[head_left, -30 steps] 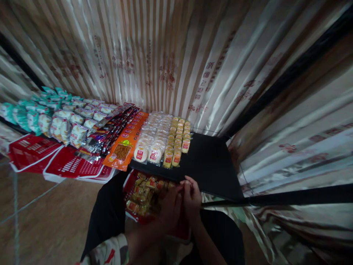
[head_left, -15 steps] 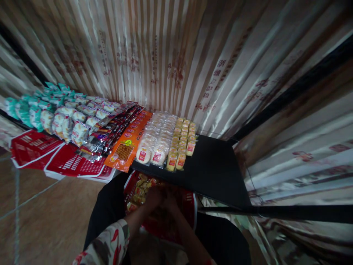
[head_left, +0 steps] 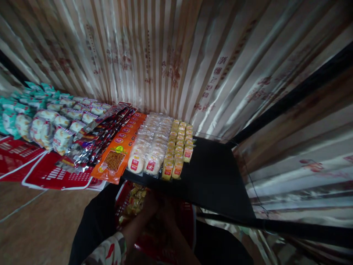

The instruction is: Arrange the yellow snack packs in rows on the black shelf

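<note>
1. Under the front edge of the black shelf [head_left: 215, 180]: one red plastic basket [head_left: 188, 217], pale-rimmed, between my legs, holding loose yellow-wrapped snack packets [head_left: 134, 202].
2. Change, hands: a second ago my fingertips met at the basket's right side, near the shelf edge. Now my left hand [head_left: 151, 204] and right hand [head_left: 167, 214] are both down inside the basket, close beside each other.
3. Meaning, as I judge it: my handling has shifted from the rim to the loose packets. Shelf rows look the same as a second ago, so nothing seems added there in that time.
4. Grip: deep in shadow. I cannot tell whether my fingers are spread, pressed together or pinching a packet.
5. Loose packets, appearance: glossy, crinkled film, gold-yellow with touches of orange; jumbled and overlapping at the basket's left. Those around my hands are too dark to make out.
6. Shelf packets [head_left: 178, 147], similar yellow wrapping: three columns running front to back, orange-red labels forward; right column stops farther back than the other two.
7. Adjoining, leftward: clear-wrapped white round crackers [head_left: 152, 162], two columns; then an orange bag of stick snacks [head_left: 114, 159], its front end jutting past the shelf edge.
</note>
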`<state>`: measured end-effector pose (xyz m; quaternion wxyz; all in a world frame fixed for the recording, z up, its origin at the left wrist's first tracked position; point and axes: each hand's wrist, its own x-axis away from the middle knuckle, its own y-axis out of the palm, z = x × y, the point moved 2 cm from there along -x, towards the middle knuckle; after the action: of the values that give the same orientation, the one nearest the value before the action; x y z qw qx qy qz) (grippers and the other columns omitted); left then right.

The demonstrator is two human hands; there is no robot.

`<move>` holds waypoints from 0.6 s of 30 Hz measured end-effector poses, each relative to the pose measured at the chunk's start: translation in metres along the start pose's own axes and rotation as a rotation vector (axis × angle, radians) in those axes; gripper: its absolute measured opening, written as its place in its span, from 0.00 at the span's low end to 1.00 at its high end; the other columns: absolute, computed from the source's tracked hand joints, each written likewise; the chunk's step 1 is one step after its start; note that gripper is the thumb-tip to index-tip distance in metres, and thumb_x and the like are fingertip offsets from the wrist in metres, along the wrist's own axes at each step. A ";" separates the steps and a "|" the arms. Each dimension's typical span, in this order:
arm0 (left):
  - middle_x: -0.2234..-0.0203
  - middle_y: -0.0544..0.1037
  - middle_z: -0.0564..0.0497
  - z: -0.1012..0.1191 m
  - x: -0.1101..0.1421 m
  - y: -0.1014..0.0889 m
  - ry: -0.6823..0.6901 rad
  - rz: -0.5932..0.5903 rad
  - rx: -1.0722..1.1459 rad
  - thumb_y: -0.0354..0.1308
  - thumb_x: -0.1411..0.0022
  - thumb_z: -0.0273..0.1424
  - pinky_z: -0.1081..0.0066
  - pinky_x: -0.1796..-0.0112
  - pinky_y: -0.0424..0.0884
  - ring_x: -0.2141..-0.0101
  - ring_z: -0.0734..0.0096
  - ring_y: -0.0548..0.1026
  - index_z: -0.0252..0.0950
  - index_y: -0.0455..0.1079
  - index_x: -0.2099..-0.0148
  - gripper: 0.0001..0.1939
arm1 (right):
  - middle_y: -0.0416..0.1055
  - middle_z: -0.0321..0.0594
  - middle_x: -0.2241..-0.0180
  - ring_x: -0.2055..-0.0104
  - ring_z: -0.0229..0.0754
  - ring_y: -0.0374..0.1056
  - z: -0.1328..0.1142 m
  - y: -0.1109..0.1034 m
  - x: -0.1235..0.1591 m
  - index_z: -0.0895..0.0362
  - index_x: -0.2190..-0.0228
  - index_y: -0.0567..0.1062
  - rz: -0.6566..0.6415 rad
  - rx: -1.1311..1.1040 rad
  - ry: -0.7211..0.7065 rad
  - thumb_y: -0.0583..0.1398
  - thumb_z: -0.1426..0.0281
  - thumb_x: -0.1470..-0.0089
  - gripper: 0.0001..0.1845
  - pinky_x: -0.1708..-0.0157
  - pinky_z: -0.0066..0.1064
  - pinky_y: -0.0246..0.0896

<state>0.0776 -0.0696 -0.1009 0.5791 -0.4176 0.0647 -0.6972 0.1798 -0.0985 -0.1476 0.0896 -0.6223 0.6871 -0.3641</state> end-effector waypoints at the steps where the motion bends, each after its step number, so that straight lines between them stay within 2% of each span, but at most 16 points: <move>1: 0.56 0.76 0.43 0.001 0.003 0.000 0.003 0.011 0.005 0.49 0.43 0.26 0.66 0.50 0.63 0.52 0.61 0.71 0.36 0.72 0.54 0.16 | 0.75 0.46 0.56 0.48 0.53 0.67 -0.001 -0.001 0.002 0.51 0.59 0.75 0.034 0.010 0.026 0.55 0.69 0.56 0.20 0.48 0.43 0.57; 3: 0.55 0.75 0.43 0.003 0.009 0.000 0.017 0.036 0.023 0.47 0.41 0.26 0.67 0.51 0.63 0.52 0.62 0.71 0.36 0.71 0.53 0.17 | 0.75 0.48 0.56 0.48 0.54 0.67 -0.004 -0.003 0.005 0.52 0.59 0.75 0.080 -0.005 0.058 0.53 0.68 0.54 0.19 0.49 0.43 0.58; 6: 0.53 0.74 0.42 0.005 0.019 -0.001 0.040 0.082 0.082 0.44 0.39 0.24 0.70 0.51 0.64 0.52 0.65 0.71 0.33 0.70 0.50 0.19 | 0.74 0.51 0.56 0.51 0.53 0.69 -0.008 -0.007 0.012 0.56 0.59 0.74 0.082 -0.120 0.044 0.51 0.67 0.54 0.21 0.51 0.42 0.61; 9: 0.50 0.71 0.41 0.005 0.032 -0.001 0.033 0.141 0.135 0.46 0.40 0.24 0.73 0.51 0.63 0.52 0.67 0.71 0.32 0.67 0.47 0.20 | 0.73 0.51 0.53 0.51 0.50 0.69 -0.012 -0.014 0.024 0.58 0.58 0.73 0.117 -0.262 0.008 0.52 0.68 0.56 0.23 0.49 0.40 0.61; 12: 0.51 0.72 0.42 0.004 0.050 -0.002 0.056 0.178 0.147 0.48 0.41 0.26 0.72 0.49 0.62 0.51 0.66 0.69 0.31 0.67 0.47 0.20 | 0.72 0.49 0.52 0.50 0.50 0.68 -0.013 -0.025 0.037 0.57 0.59 0.74 0.167 -0.348 0.049 0.55 0.66 0.58 0.22 0.49 0.40 0.61; 18: 0.58 0.74 0.43 0.006 0.091 -0.003 0.186 0.252 0.230 0.47 0.40 0.29 0.68 0.50 0.64 0.55 0.65 0.71 0.32 0.70 0.55 0.14 | 0.76 0.48 0.58 0.53 0.54 0.70 -0.016 -0.049 0.064 0.58 0.64 0.76 0.062 -0.474 0.070 0.60 0.60 0.63 0.23 0.51 0.44 0.63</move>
<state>0.0813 -0.1447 -0.0490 0.6974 -0.2709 0.0896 -0.6575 0.1957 -0.1493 -0.0847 -0.0715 -0.5915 0.7749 -0.2110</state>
